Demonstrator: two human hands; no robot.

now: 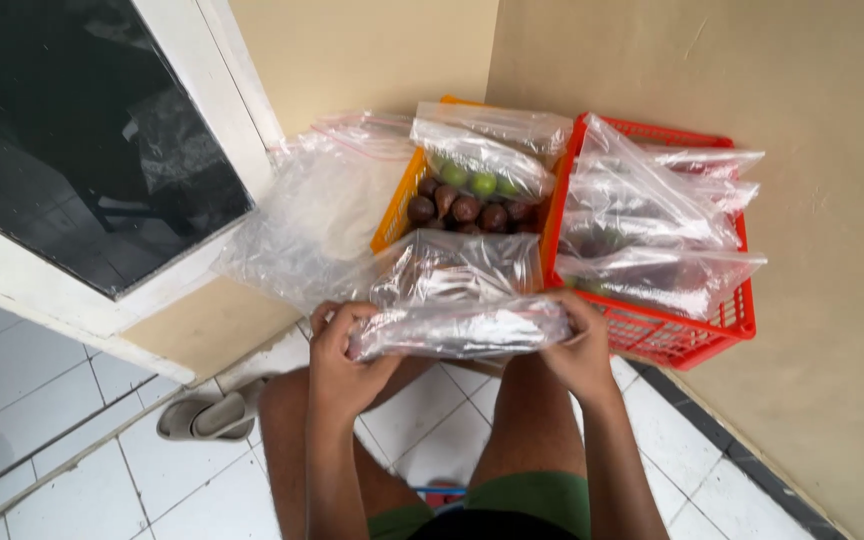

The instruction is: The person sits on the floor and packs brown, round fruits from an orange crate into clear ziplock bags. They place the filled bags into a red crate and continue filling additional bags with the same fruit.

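Left hand [340,362], right hand [580,350] at clear bag's [460,328] ends

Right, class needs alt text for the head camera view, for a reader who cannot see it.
Seen from above, a person's left hand and right hand hold a clear plastic bag by its ends. Beyond it stand an orange basket of brown and green fruit and a red basket of bags.

Both hands [347,365] [577,350] grip clear zip bag [457,328] before baskets [652,335].
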